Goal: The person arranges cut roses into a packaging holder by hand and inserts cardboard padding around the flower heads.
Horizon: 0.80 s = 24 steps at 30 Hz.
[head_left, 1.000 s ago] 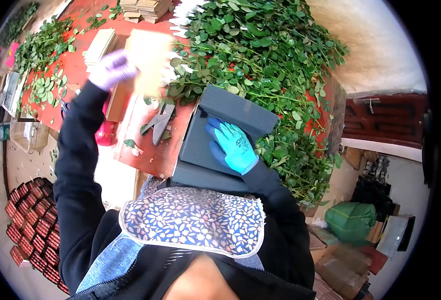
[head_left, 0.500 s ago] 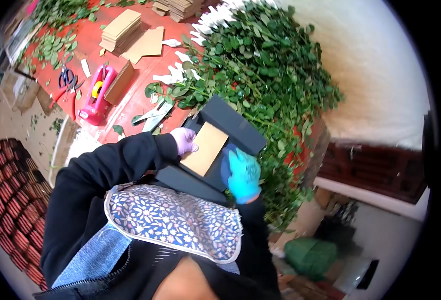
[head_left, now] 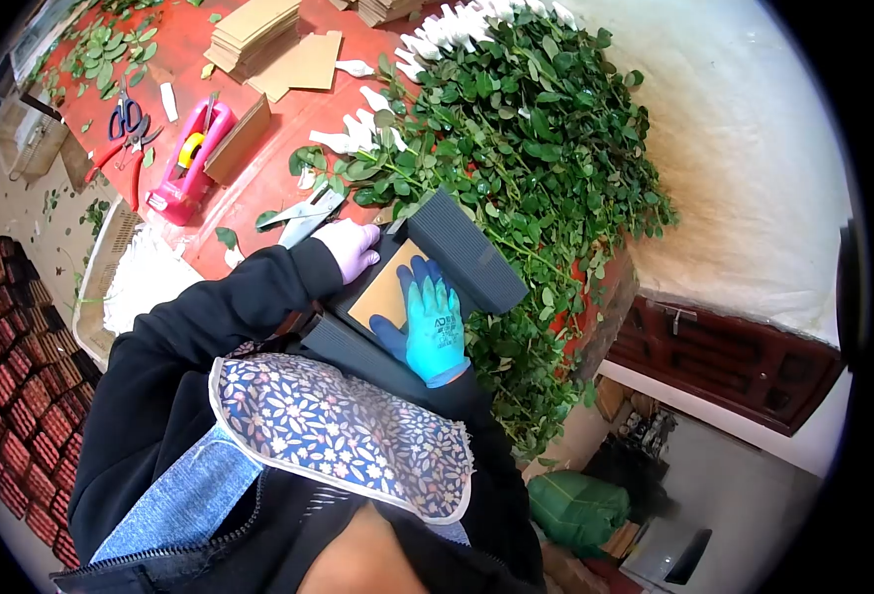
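Observation:
A black corrugated sheet (head_left: 476,247) with folded-up sides lies at the table edge in front of me. On its middle rests a tan cardboard piece (head_left: 379,299). My right hand (head_left: 435,322), in a teal glove with dark blue fingertips, lies flat on the cardboard with fingers spread. In a thin lilac glove, my left hand (head_left: 350,249) is at the left end of the black sheet, fingers curled together; what they hold, if anything, is hidden. Silver scissors or a similar metal tool (head_left: 310,216) lie just beyond my left hand.
Leafy stems with white-wrapped heads (head_left: 556,148) pile up on the right of the red table (head_left: 268,148). Toward the left are a pink tape dispenser (head_left: 191,163), dark-handled scissors (head_left: 125,119) and red-handled pliers (head_left: 135,163). Stacked cardboard (head_left: 254,35) stands at the back.
My right hand has moved left from beside the cardboard and flattened onto it. My left hand has left the cardboard's edge and shifted slightly up and left.

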Each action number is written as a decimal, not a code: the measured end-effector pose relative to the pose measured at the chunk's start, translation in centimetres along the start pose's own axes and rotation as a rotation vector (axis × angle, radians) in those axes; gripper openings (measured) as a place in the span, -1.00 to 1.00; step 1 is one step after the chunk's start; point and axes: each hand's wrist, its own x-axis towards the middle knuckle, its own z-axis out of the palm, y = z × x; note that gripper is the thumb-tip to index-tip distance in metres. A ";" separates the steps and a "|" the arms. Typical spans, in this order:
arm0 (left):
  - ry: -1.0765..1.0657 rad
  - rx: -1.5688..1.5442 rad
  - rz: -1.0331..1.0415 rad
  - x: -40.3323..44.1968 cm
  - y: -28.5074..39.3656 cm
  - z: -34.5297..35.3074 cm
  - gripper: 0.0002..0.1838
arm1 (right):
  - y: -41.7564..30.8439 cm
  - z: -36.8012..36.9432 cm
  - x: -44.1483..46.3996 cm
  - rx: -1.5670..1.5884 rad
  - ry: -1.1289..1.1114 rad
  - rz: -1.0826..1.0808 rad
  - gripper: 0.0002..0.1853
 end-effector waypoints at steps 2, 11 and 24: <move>0.013 -0.019 -0.011 0.3 0.1 0.3 -0.79 | -0.2 -0.2 -0.1 -0.036 0.006 -0.018 -0.14; -0.078 -0.079 -0.054 0.4 0.0 -0.1 -0.78 | -0.8 -1.1 0.4 -0.040 -0.056 -0.023 -0.19; -0.135 0.257 0.207 -3.5 8.2 -5.0 -0.40 | 0.6 -0.6 -1.5 0.094 0.083 -0.036 -0.16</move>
